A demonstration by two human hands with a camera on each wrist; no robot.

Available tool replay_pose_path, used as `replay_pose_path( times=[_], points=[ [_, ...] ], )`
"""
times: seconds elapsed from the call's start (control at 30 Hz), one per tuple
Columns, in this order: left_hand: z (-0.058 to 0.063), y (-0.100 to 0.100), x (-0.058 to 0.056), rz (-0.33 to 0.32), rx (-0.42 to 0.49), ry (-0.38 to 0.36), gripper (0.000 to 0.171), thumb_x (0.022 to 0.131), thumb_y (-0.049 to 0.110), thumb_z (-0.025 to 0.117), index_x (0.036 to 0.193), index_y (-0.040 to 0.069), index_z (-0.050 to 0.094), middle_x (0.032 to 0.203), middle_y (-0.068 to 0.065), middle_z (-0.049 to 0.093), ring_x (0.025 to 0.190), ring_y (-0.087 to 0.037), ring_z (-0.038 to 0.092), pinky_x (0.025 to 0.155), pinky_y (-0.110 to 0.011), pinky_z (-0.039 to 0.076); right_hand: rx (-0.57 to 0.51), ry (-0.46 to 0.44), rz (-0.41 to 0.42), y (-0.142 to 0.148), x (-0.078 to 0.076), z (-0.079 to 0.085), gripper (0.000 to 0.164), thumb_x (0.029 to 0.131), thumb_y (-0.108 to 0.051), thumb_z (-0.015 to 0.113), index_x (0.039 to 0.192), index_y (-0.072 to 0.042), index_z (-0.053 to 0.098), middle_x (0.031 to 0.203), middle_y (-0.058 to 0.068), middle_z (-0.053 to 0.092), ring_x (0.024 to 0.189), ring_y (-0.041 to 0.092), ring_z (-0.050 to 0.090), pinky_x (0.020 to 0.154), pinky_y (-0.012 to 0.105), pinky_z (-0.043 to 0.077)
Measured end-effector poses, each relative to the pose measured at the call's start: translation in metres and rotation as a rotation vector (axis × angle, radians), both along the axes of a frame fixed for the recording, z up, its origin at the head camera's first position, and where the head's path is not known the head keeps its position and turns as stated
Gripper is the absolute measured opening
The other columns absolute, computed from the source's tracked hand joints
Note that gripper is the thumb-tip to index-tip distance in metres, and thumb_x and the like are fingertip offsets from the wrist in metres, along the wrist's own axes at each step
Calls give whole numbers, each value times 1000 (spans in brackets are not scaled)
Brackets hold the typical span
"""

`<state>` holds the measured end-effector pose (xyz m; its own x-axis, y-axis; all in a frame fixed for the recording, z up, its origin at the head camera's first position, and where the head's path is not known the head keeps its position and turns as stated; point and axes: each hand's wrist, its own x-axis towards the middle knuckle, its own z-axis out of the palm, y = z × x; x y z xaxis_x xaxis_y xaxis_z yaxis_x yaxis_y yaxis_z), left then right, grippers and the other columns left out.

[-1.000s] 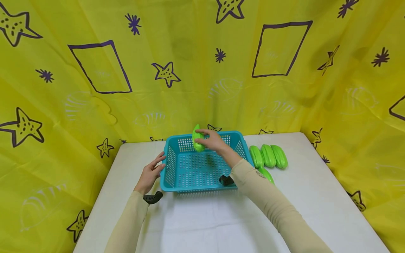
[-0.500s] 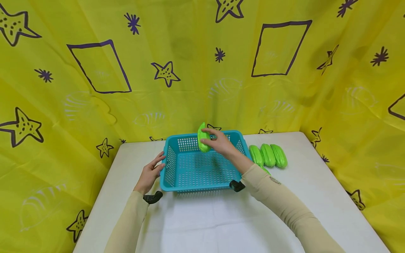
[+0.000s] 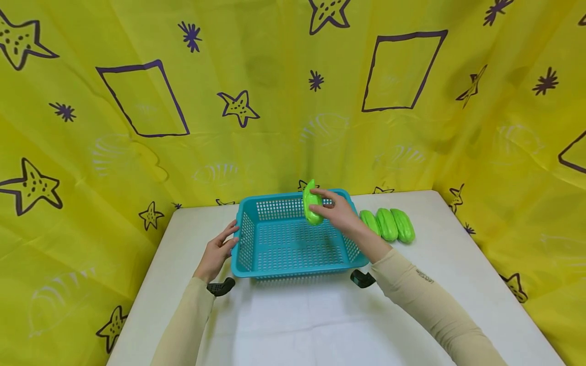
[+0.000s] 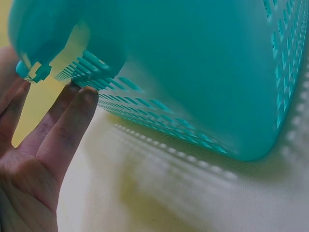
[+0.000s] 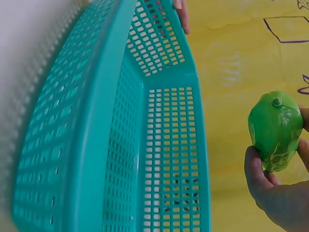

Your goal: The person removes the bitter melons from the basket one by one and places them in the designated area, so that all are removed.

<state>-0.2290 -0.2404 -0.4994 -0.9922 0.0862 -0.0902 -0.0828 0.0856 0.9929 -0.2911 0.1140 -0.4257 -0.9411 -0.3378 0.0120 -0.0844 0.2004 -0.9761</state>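
Observation:
A glossy green ridged toy fruit (image 3: 312, 203), with one pointed end up, hangs over the back right part of a turquoise plastic basket (image 3: 293, 275). My right hand (image 3: 341, 212) pinches it between thumb and fingers. In the right wrist view, the fruit's blunt end with a small nub faces the camera, and the fruit is apart from the basket wall. My left hand (image 3: 220, 251) touches the basket's left end with its fingers nearly straight. In the left wrist view, fingertips (image 4: 88, 95) rest against the perforated wall below the rim.
Three more green toy fruits (image 3: 387, 224) lie side by side on the white table (image 3: 293, 325), right of the basket; the nearest is partly hidden by the right hand and wrist. A yellow patterned curtain (image 3: 274, 152) stands behind the table and along both sides.
My right hand has moved to the right above the basket, carrying the green toy fruit. A further fruit, seen earlier on the table, is now behind the right arm. The left hand stays put.

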Motion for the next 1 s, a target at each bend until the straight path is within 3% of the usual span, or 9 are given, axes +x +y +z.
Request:
replay_pose_path(
  times=[0.37,1.0],
  points=[
    [0,0,0,-4,-12,-1,49,102,16,54,148,5,42,161,6,24,138,-30,40,98,-34,48,80,-4,-40,36,17,-4,59,95,-35,64,149,-23,43,155,13,32,132,38,45,100,52,46],
    [0,0,0,-7,-33,-10,49,102,17,52,149,7,40,160,8,24,138,-29,40,100,-38,47,135,5,-131,108,56,-22,65,98,-40,58,154,-17,34,160,15,22,137,44,36,109,58,32]
  ],
)
